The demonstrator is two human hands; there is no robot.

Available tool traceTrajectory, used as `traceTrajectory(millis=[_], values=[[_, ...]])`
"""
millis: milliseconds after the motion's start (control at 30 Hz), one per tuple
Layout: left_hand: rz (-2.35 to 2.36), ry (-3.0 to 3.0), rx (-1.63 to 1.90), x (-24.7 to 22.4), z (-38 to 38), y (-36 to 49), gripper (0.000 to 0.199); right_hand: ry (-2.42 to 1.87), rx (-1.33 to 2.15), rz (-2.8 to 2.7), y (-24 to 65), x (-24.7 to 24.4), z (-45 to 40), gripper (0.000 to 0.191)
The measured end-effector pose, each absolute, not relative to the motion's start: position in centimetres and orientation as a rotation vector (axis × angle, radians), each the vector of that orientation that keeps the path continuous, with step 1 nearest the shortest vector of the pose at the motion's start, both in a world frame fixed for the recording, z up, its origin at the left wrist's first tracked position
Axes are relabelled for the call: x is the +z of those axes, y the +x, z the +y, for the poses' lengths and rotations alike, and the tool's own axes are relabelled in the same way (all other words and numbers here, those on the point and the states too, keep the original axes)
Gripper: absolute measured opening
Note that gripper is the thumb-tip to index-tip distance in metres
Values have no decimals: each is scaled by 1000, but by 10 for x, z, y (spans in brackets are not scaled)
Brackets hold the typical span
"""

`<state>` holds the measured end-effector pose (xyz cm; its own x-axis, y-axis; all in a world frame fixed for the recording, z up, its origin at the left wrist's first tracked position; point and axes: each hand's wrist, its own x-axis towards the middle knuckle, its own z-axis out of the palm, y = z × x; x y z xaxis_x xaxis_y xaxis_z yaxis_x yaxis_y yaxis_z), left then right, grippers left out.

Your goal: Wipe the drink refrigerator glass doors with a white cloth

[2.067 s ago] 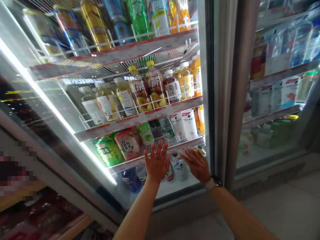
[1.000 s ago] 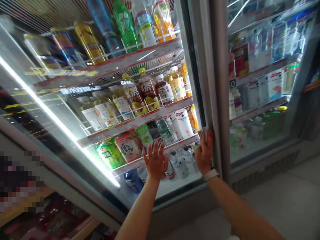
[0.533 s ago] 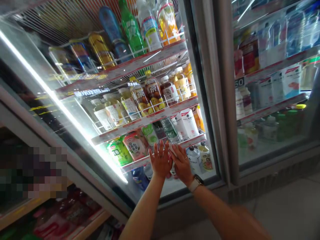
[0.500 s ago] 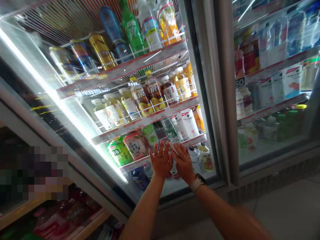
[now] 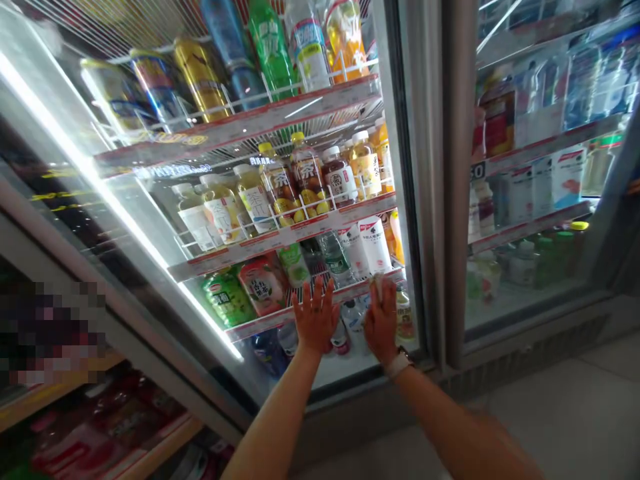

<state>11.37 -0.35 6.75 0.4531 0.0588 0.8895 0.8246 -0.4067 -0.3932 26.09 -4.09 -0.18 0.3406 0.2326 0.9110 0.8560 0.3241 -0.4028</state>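
My left hand (image 5: 316, 319) is laid flat with its fingers spread against the glass door (image 5: 345, 373) of a lit drinks cooler, low down. To its right my right hand (image 5: 381, 325), with a watch (image 5: 399, 363) on the wrist, is pressed to the same glass. Its fingers are bent over a small pale cloth-like wad (image 5: 377, 288), mostly covered by them. Behind the glass near my hands are a clear green-labelled bottle (image 5: 336, 259), white cartons (image 5: 375, 245) and a red drink pack (image 5: 261, 287).
Shelves of bottles and cans fill the cooler, with gold cans (image 5: 201, 80) higher up. A metal door frame (image 5: 447, 200) divides it from a second glass-fronted cooler on the right. At lower left a wooden shelf edge (image 5: 155, 447) holds red packages. Tiled floor (image 5: 560, 407) lies at lower right.
My right hand has slid right across the glass, away from my left hand, with the pale wad under its fingers. The left hand stays spread on the glass. The view has shifted slightly.
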Motion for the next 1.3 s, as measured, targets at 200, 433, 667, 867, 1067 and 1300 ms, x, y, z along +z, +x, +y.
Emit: traceTrajectory(millis=[200,433,667,867,1067,1300], values=[[-726,-1778,-1038,65,0,111,61,-1137,-607,-1373,190,-21,-39,75],[-744,-1803,-1030,66,-2,112,64,-1160,-671,-1399,252,-13,-37,71],[-754,-1827,-1066,65,-2,113,65,-1282,-650,-1077,339,-5,-42,65],[-764,-1837,-1062,65,-3,113,66,-1238,-616,-1033,280,7,-36,68],[-774,-1833,-1049,59,2,111,64,-1075,-566,-1154,204,15,-31,63],[-785,-1847,-1022,59,1,109,66,-1065,-623,-1293,217,15,-31,59]])
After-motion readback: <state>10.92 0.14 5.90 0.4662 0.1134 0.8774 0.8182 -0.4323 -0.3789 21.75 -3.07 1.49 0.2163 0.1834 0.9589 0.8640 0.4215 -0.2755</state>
